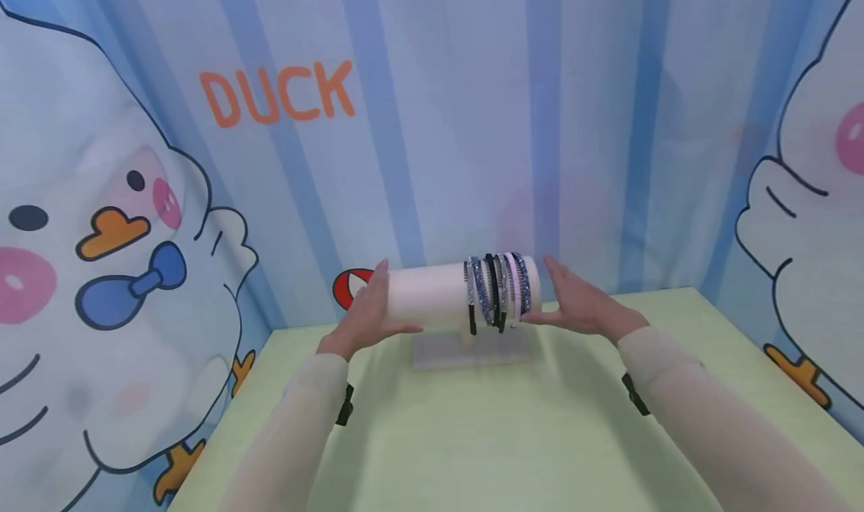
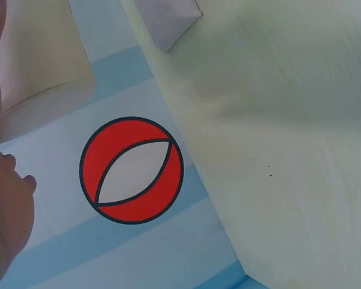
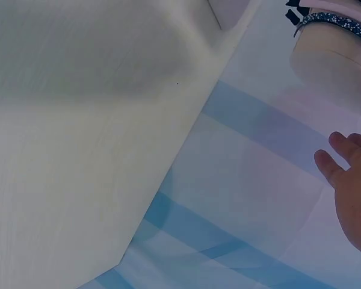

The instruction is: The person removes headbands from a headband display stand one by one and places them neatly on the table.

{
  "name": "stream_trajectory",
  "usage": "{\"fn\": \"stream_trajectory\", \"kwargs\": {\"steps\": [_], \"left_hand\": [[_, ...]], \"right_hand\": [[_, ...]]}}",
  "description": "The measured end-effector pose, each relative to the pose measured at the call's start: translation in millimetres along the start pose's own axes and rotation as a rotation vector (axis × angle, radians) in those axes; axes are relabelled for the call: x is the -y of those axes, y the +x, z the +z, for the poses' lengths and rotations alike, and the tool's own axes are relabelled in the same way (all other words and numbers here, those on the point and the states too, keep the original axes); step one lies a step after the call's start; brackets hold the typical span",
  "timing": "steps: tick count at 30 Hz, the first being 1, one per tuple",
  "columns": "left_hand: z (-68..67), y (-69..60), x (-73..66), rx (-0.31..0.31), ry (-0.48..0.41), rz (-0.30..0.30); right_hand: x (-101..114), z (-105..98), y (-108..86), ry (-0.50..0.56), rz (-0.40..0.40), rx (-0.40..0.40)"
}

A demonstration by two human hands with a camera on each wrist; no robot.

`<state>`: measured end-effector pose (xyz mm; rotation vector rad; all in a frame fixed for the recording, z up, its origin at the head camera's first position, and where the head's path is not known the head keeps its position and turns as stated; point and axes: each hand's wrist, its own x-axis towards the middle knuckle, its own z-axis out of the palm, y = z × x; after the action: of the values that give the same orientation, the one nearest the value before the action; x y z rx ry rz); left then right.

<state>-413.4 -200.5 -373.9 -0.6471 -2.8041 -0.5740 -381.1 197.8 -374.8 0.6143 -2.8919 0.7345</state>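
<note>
A white cylindrical display stand (image 1: 425,294) lies level on a flat base (image 1: 439,353). Several narrow bands (image 1: 496,291), some patterned in blue or grey, others pink or black, circle its right part. My left hand (image 1: 364,313) is at the roll's left end, fingers extended up and thumb stretched along the lower front; whether it touches cannot be told. Beside the right end is my right hand (image 1: 583,302), fingers spread and thumb pointing toward the bands. The right wrist view shows its fingers apart from the roll's end (image 3: 334,75), below a navy patterned band (image 3: 337,21).
The stand rests toward the back of a pale green table (image 1: 486,437). Behind it hangs a blue striped cloth (image 1: 466,122) printed with cartoon ducks and a red-and-white ball (image 2: 132,170). Both sleeved forearms reach in over the table from the front.
</note>
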Motion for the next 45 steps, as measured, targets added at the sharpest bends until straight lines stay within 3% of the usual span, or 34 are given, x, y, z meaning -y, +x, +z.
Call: {"fn": "stream_trajectory", "kwargs": {"steps": [7,11,20,26,31,45], "left_hand": [[0.2,9.6,-4.7,-0.022,0.022,0.021],[0.5,11.8,-9.5,-0.022,0.008,0.064],[6.1,20.9,-17.1,-0.034,0.084,0.099],[7.4,23.7,-24.6,0.004,0.013,0.034],[9.2,23.1,-29.4,-0.009,-0.038,-0.015],[2.5,16.0,-30.9,-0.008,-0.009,-0.053]], "right_hand": [[5,-8,5.1,-0.015,-0.030,-0.023],[5,-8,7.0,-0.033,-0.055,-0.030],[4,-11,15.1,-0.065,-0.076,-0.049],[3,-14,19.5,-0.058,-0.084,-0.065],[5,-15,20.5,-0.044,-0.094,-0.067],[16,-7,35.2,-0.196,-0.219,-0.108]]}}
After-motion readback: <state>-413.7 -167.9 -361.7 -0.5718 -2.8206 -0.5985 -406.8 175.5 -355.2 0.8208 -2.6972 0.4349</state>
